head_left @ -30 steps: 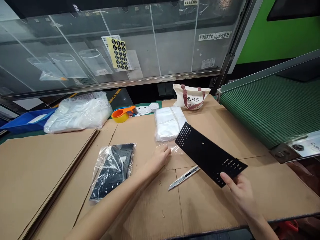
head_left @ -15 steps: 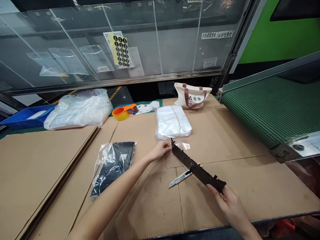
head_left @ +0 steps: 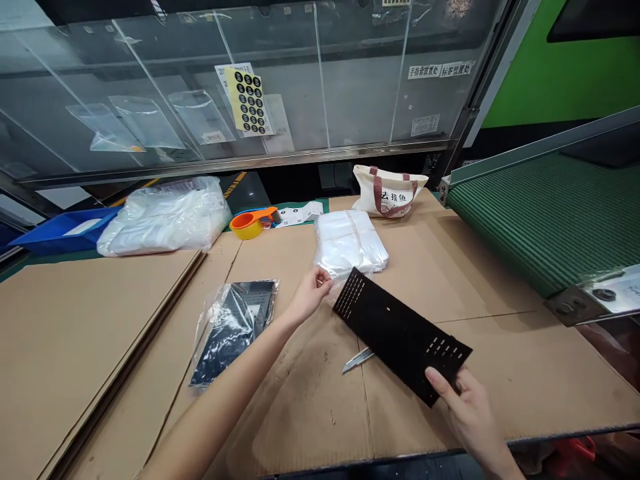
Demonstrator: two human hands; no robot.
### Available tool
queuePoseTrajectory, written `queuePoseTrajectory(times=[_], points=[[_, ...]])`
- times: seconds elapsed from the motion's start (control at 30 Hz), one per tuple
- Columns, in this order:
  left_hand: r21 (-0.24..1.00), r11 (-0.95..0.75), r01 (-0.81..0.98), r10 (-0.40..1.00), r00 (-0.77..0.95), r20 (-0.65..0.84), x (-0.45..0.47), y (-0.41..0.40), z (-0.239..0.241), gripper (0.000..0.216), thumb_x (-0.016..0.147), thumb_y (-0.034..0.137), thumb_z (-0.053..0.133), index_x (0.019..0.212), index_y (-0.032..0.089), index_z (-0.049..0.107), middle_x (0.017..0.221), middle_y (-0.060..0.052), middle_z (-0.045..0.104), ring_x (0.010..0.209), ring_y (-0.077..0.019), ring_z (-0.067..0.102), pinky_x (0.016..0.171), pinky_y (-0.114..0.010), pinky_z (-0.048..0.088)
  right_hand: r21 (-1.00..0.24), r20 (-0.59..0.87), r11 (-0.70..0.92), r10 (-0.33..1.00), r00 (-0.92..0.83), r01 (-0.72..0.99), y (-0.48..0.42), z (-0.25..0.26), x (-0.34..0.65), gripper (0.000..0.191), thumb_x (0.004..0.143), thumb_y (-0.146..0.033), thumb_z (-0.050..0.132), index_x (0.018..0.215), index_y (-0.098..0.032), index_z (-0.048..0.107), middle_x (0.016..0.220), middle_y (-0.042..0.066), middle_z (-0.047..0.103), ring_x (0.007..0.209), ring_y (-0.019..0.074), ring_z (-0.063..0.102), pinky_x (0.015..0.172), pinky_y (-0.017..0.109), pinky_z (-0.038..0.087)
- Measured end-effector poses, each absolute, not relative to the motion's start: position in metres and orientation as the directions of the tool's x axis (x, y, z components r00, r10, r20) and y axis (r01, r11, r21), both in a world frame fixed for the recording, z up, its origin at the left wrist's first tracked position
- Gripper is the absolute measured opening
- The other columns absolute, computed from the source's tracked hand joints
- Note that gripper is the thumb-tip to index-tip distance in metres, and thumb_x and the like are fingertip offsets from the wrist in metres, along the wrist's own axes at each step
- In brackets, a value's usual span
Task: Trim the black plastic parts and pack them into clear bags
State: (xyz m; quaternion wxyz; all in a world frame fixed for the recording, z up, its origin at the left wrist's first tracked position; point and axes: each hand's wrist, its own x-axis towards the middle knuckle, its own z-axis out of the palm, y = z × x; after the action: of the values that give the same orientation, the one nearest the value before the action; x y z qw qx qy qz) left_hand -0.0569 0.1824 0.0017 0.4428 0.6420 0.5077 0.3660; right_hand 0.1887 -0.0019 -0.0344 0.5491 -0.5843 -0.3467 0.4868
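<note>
Right hand (head_left: 467,417): fingers shut on black perforated panel (head_left: 395,333); left hand (head_left: 310,295) curled, hold unclear; slip risks utility knife (head_left: 357,361) beneath.

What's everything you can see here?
Cardboard sheets: several, brown, covering the bench.
Perforated panel: one, black, above the cardboard.
Bagged panel: one, black, on the cardboard, left.
Clear bag stack: one, transparent, mid-cardboard.
Utility knife: one, silver, partly under the panel.
Tape dispenser: one, orange and yellow, far edge.
Tote bag: one, cream, far edge.
Tray: one, blue, far left.
Conveyor belt: one, green, right.
Left hand: one, near the bag stack.
Right hand: one, holding the panel.
</note>
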Motion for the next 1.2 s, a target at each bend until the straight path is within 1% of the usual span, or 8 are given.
queuePoseTrajectory(times=[0.17, 0.3, 0.37, 0.47, 0.77, 1.0, 1.13, 1.2], points=[[0.875, -0.222, 0.430, 0.927, 0.371, 0.052, -0.048, 0.174, 0.005, 0.018, 0.084, 0.035, 0.051, 0.077, 0.018, 0.051, 0.064, 0.003, 0.049, 0.058, -0.0126, 0.049, 0.056, -0.026, 0.042, -0.711, -0.493, -0.386, 0.869, 0.026, -0.587, 0.001, -0.025, 0.187, 0.039, 0.065, -0.043, 0.083, 0.095, -0.019, 0.074, 0.096, 0.010, 0.075, 0.093, 0.0287, 0.069, 0.083, 0.042, 0.056], [0.745, -0.383, 0.547, 0.882, 0.456, 0.119, -0.047, 0.166, 0.011, 0.015, 0.088, 0.029, 0.048, 0.078, 0.019, 0.052, 0.066, 0.001, 0.054, 0.060, -0.0137, 0.050, 0.057, -0.025, 0.040, -0.655, -0.524, -0.254, 0.831, 0.185, -0.712, 0.003, -0.033, 0.177, 0.037, 0.062, -0.038, 0.086, 0.093, -0.023, 0.073, 0.100, 0.005, 0.075, 0.091, 0.0233, 0.069, 0.079, 0.035, 0.058], [0.638, -0.460, 0.617, 0.865, 0.473, 0.166, -0.045, 0.161, 0.011, 0.015, 0.090, 0.026, 0.045, 0.079, 0.019, 0.051, 0.072, -0.001, 0.059, 0.064, -0.0151, 0.053, 0.060, -0.026, 0.041, -0.670, -0.497, -0.200, 0.836, 0.232, -0.715, 0.002, -0.035, 0.169, 0.035, 0.063, -0.036, 0.086, 0.092, -0.023, 0.072, 0.102, 0.003, 0.074, 0.089, 0.0206, 0.069, 0.076, 0.030, 0.058], [0.445, -0.543, 0.712, 0.837, 0.501, 0.218, -0.039, 0.152, 0.008, 0.015, 0.092, 0.021, 0.038, 0.084, 0.018, 0.051, 0.078, -0.005, 0.063, 0.065, -0.0169, 0.057, 0.059, -0.027, 0.042, -0.666, -0.490, -0.303, 0.867, 0.093, -0.681, 0.000, -0.034, 0.156, 0.031, 0.063, -0.036, 0.086, 0.085, -0.020, 0.072, 0.098, 0.006, 0.075, 0.090, 0.0226, 0.069, 0.080, 0.033, 0.058], [-0.028, -0.656, 0.754, 0.717, 0.634, 0.289, -0.014, 0.124, 0.019, 0.022, 0.089, 0.009, 0.035, 0.092, 0.014, 0.057, 0.055, -0.004, 0.059, 0.048, -0.0173, 0.059, 0.041, -0.022, 0.039, -0.687, -0.463, -0.310, 0.884, 0.066, -0.657, 0.000, -0.042, 0.135, 0.029, 0.065, -0.040, 0.084, 0.087, -0.025, 0.073, 0.095, 0.004, 0.075, 0.093, 0.0225, 0.069, 0.080, 0.033, 0.058], [-0.189, -0.619, 0.762, 0.653, 0.633, 0.415, -0.016, 0.118, 0.027, 0.027, 0.089, 0.008, 0.036, 0.103, 0.008, 0.060, 0.053, -0.004, 0.059, 0.044, -0.0173, 0.060, 0.038, -0.023, 0.035, -0.651, -0.473, -0.265, 0.874, 0.108, -0.711, 0.003, -0.041, 0.143, 0.032, 0.063, -0.039, 0.085, 0.091, -0.028, 0.073, 0.098, 0.002, 0.075, 0.087, 0.0199, 0.070, 0.072, 0.029, 0.060], [-0.210, -0.620, 0.756, 0.615, 0.634, 0.469, -0.015, 0.114, 0.026, 0.029, 0.088, 0.005, 0.034, 0.099, 0.006, 0.060, 0.049, -0.003, 0.055, 0.041, -0.0170, 0.057, 0.037, -0.024, 0.036, -0.692, -0.476, -0.426, 0.876, -0.076, -0.582, 0.003, -0.037, 0.154, 0.026, 0.067, -0.034, 0.084, 0.088, -0.021, 0.074, 0.096, 0.006, 0.075, 0.075, 0.0188, 0.069, 0.063, 0.027, 0.058], [-0.222, -0.643, 0.733, 0.578, 0.655, 0.486, -0.014, 0.111, 0.025, 0.030, 0.086, 0.004, 0.033, 0.098, 0.007, 0.060, 0.049, -0.002, 0.055, 0.041, -0.0153, 0.055, 0.037, -0.024, 0.037, -0.701, -0.478, -0.368, 0.878, 0.019, -0.611, 0.004, -0.036, 0.156, 0.030, 0.063, -0.036, 0.086, 0.087, -0.023, 0.074, 0.093, 0.005, 0.075, 0.076, 0.0192, 0.069, 0.062, 0.026, 0.058]])
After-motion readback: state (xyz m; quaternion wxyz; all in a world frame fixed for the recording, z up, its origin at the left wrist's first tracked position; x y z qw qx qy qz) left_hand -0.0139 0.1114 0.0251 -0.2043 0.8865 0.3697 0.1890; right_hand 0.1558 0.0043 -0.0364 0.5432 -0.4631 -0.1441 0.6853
